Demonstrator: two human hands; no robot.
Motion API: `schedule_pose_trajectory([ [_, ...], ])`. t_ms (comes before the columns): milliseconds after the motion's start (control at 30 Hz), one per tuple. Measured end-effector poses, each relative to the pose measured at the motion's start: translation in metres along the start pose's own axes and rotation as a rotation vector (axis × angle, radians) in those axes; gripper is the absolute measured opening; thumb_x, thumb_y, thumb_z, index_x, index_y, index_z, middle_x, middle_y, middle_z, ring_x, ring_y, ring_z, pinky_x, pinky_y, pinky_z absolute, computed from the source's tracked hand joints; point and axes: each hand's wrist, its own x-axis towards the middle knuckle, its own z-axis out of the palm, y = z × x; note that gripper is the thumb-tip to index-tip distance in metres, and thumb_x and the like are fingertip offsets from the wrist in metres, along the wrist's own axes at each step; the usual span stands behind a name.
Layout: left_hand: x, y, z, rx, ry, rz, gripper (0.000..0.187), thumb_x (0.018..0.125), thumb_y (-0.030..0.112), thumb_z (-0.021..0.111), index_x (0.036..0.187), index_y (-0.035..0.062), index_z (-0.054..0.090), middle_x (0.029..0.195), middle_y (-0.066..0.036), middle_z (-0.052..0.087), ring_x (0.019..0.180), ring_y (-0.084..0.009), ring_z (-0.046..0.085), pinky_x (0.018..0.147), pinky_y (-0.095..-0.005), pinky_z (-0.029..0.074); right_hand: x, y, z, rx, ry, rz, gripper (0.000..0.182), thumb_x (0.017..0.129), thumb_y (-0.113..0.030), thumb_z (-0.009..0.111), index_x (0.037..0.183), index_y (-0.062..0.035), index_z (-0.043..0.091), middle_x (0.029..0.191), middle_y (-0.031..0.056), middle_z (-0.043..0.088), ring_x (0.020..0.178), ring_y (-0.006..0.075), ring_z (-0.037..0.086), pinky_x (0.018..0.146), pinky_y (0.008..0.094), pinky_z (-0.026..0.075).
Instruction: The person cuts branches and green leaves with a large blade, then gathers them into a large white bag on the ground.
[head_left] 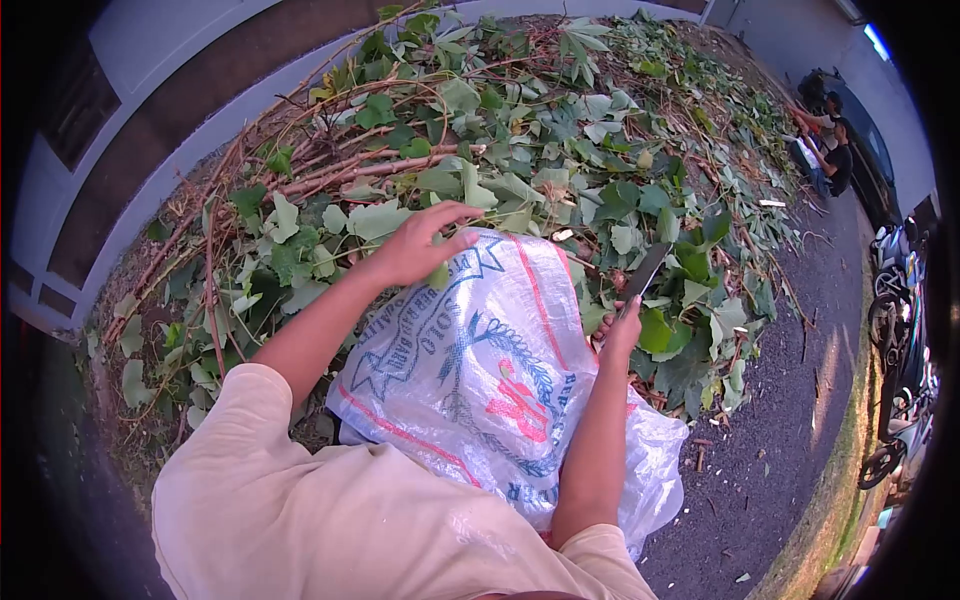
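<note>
A white woven sack [480, 360] with blue and red print lies against my front, over a heap of cut leafy branches [480, 130]. My left hand [422, 243] rests on the sack's upper edge, fingers curled around a green leaf there. My right hand [622, 330] is at the sack's right edge, gripping the handle of a long dark knife [645, 272] whose blade points up and away over the leaves.
The branch heap runs along a grey wall [170, 150] at the left. Asphalt [780, 440] lies to the right with scattered twigs. Two people [828, 140] crouch at the far right end. Parked motorbikes [900, 330] stand along the right edge.
</note>
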Motion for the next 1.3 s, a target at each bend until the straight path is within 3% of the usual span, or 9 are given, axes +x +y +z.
schedule_pose_trajectory([
  [100,-0.087,-0.037,0.051,0.014,0.149,-0.001,0.058,0.110,0.040,0.053,0.156,0.0047,0.051,0.159,-0.019,0.050,0.147,-0.0358,0.049,0.124,-0.0442,0.034,-0.005,-0.011,0.000,0.003,-0.056,-0.049,0.059,0.107,-0.064,0.047,0.106,-0.0061,0.055,0.063,0.0003,0.041,0.047,0.0123,0.037,0.044,0.0310,0.031],
  [267,-0.124,-0.077,0.054,-0.148,0.128,-0.410,0.052,0.114,0.035,0.044,0.155,0.0035,0.051,0.153,-0.022,0.055,0.147,-0.0347,0.048,0.122,-0.0412,0.036,-0.014,-0.022,-0.004,-0.031,-0.074,-0.093,0.058,0.107,-0.065,0.048,0.108,-0.0069,0.055,0.063,-0.0006,0.040,0.047,0.0117,0.037,0.045,0.0307,0.032],
  [367,-0.111,-0.070,0.039,0.331,0.295,-0.193,0.046,0.107,0.026,0.053,0.148,0.0047,0.056,0.143,-0.020,0.060,0.141,-0.0369,0.053,0.120,-0.0466,0.038,-0.019,-0.029,-0.007,-0.039,-0.086,-0.119,0.059,0.107,-0.064,0.048,0.108,-0.0064,0.055,0.063,-0.0001,0.040,0.047,0.0120,0.037,0.044,0.0312,0.032],
  [500,-0.049,0.010,0.006,0.155,0.402,0.194,0.042,0.103,0.018,0.055,0.143,0.0057,0.060,0.143,-0.020,0.061,0.139,-0.0357,0.055,0.118,-0.0447,0.040,-0.022,-0.032,-0.007,-0.028,-0.063,-0.165,0.057,0.110,-0.061,0.044,0.106,-0.0050,0.054,0.063,-0.0002,0.040,0.046,0.0114,0.037,0.043,0.0306,0.031],
  [600,0.022,0.024,0.009,-0.150,-0.118,0.346,0.042,0.106,0.025,0.054,0.143,0.0070,0.065,0.150,-0.018,0.060,0.145,-0.0303,0.051,0.121,-0.0428,0.039,-0.025,-0.036,-0.003,0.001,-0.101,-0.148,0.057,0.110,-0.061,0.044,0.105,-0.0054,0.054,0.062,-0.0004,0.039,0.045,0.0115,0.036,0.043,0.0305,0.031],
  [700,0.080,-0.028,0.044,-0.285,-0.667,0.097,0.047,0.106,0.039,0.060,0.129,0.0002,0.073,0.138,-0.019,0.070,0.123,-0.0244,0.068,0.108,-0.0373,0.052,-0.028,-0.034,-0.004,0.009,-0.125,-0.136,0.056,0.109,-0.061,0.045,0.103,-0.0066,0.055,0.060,-0.0007,0.039,0.045,0.0124,0.037,0.043,0.0314,0.031],
  [767,0.094,-0.065,0.053,-0.685,-0.914,-0.640,0.069,0.101,0.059,0.062,0.127,-0.0040,0.074,0.123,-0.016,0.077,0.100,-0.0186,0.077,0.093,-0.0340,0.060,-0.028,-0.032,-0.006,-0.012,-0.141,-0.092,0.058,0.106,-0.066,0.049,0.104,-0.0084,0.054,0.061,-0.0009,0.038,0.045,0.0126,0.036,0.043,0.0314,0.030],
  [1000,0.017,-0.053,0.029,-1.042,-0.573,-0.848,0.074,0.100,0.067,0.060,0.123,-0.0023,0.074,0.108,-0.013,0.080,0.086,-0.0220,0.078,0.082,-0.0359,0.063,-0.023,-0.027,-0.006,-0.009,-0.158,0.001,0.057,0.108,-0.063,0.046,0.106,-0.0069,0.054,0.061,0.0008,0.041,0.045,0.0131,0.038,0.043,0.0317,0.031],
  [1300,-0.055,0.032,0.023,-1.175,-0.333,-0.920,0.081,0.102,0.071,0.054,0.133,-0.0015,0.069,0.121,-0.016,0.077,0.105,-0.0261,0.073,0.100,-0.0395,0.056,-0.030,-0.017,-0.001,0.054,-0.136,0.062,0.055,0.107,-0.065,0.046,0.105,-0.0109,0.056,0.059,-0.0012,0.040,0.043,0.0107,0.034,0.042,0.0289,0.027],
])
